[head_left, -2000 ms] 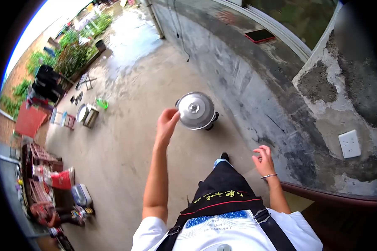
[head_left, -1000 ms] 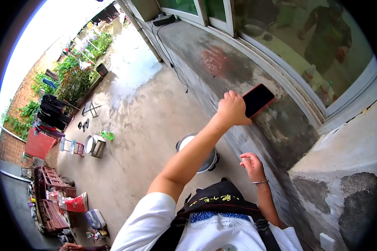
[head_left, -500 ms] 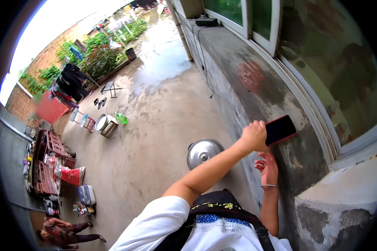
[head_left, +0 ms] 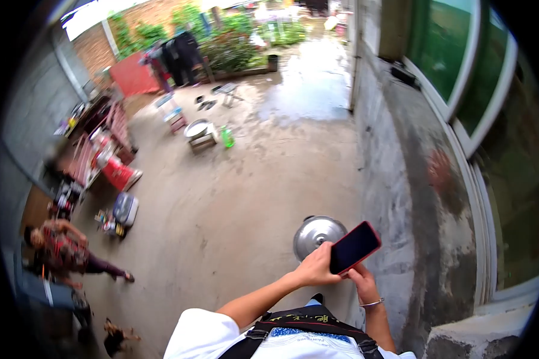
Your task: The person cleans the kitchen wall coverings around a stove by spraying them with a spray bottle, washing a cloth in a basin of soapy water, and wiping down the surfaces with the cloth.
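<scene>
The lidded pot (head_left: pixel 313 233) stood on the concrete floor (head_left: pixel 251 191), and the phone (head_left: pixel 354 247) was held up in the air to its near right as seen from above. The left hand (head_left: pixel 317 265) was clamped on the phone's left end, thumb along the lower edge, apparently so that most of the dark screen lay uncovered and faced up toward the wearer. The right hand (head_left: pixel 364 284), with a bracelet (head_left: pixel 372 303) at the wrist, was at the phone's lower edge, probably to steady it from below; its fingers were partly hidden, so whether they gripped could not be told. The phone was tilted, its far end raised toward the gray wall (head_left: pixel 383 173) on the pot's right. Well beyond the pot and to its left, a metal basin (head_left: pixel 197 128) sat on a low stand (head_left: pixel 203 143), perhaps to keep it off the floor, with a green bottle (head_left: pixel 227 137) just beside it. Far to the pot's left was another person (head_left: pixel 63 248), well apart from both hands.
</scene>
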The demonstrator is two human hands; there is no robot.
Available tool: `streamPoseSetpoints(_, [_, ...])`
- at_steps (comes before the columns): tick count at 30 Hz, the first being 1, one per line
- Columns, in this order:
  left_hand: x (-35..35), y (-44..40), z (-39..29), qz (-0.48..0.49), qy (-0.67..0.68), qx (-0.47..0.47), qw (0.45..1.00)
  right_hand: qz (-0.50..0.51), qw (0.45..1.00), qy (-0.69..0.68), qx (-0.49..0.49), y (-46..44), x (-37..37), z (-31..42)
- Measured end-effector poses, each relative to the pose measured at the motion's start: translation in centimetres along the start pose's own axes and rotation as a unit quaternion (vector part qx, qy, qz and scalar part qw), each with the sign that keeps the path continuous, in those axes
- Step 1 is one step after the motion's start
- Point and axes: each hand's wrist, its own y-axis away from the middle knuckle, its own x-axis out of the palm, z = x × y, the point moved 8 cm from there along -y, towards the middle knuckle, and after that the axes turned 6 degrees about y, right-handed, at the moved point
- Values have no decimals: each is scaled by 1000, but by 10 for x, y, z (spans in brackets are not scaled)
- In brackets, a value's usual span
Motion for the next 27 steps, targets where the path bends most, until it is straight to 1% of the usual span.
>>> streamPoseSetpoints(2, [-29,61,48,-11,67,-86,994,149,986,63,27,-6,68,6])
streamPoseSetpoints(3, [-47,98,59,-30,129,-128,983,205,973,105,-30,-8,106,12])
streamPoseSetpoints(4, [-61,136,69,-48,192,-166,966,268,957,110,2,-7,138,0])
streamPoseSetpoints(7, [-98,258,107,-178,242,-175,937,408,906,99,56,10,253,-16])
streamPoseSetpoints(8, [-100,301,126,-204,283,-178,920,422,899,103,56,15,287,-22])
streamPoseSetpoints(10, [-104,391,155,-274,344,-185,879,460,868,169,74,32,356,-55])
streamPoseSetpoints(11, [-108,433,164,-312,355,-186,862,461,863,190,79,38,386,-76])
streamPoseSetpoints(12, [-111,475,167,-349,369,-187,841,457,860,200,109,48,415,-100])
streamPoseSetpoints(13, [-116,513,171,-391,360,-191,825,473,849,196,128,59,445,-119])
streamPoseSetpoints(14, [-122,549,172,-443,372,-176,797,492,836,194,147,74,474,-135])
streamPoseSetpoints(16, [-130,615,176,-518,362,-161,758,533,794,244,161,107,531,-159])
streamPoseSetpoints(18, [-135,675,170,-589,354,-144,712,592,745,258,167,143,583,-182])
streamPoseSetpoints(19, [-134,702,168,-613,336,-157,698,615,721,273,169,159,605,-191])
streamPoseSetpoints(20, [-129,727,171,-634,324,-149,686,636,696,287,166,171,628,-200])
streamPoseSetpoints(22, [-135,770,153,-679,329,-158,637,671,650,308,178,198,671,-214])
streamPoseSetpoints(23, [-140,793,144,-713,324,-169,598,691,624,329,158,211,696,-220])
streamPoseSetpoints(25, [-129,841,144,-761,291,-171,554,716,590,346,138,237,739,-236])
streamPoseSetpoints(26, [-127,859,150,-781,267,-164,540,743,559,350,118,248,759,-248])
streamPoseSetpoints(27, [-126,873,159,-772,264,-121,565,757,541,354,97,253,775,-256])
